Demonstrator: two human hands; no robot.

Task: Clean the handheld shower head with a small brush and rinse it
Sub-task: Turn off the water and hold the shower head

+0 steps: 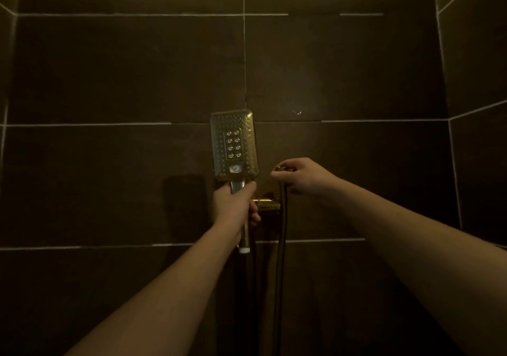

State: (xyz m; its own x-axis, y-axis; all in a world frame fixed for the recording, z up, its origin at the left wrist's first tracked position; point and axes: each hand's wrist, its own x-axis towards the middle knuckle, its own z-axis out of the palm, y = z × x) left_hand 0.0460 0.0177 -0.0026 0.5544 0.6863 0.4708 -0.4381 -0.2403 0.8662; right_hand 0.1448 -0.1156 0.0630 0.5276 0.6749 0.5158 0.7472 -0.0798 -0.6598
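Both forearms reach in from below, the left hand (236, 204) wrapped around the shower head (234, 144) handle, face toward the camera, the right hand (299, 175) pinching the hose (281, 235) end fitting, best held steady; no brush visible.

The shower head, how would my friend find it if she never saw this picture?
Look at the dark tiled wall and find the two arms reaching toward its middle. The left hand grips a handle, and on top of it sits the shower head. It is a shiny, rounded rectangle dotted with tiny holes, with eight bigger round nozzles in two rows at its centre; nothing else here looks like that.
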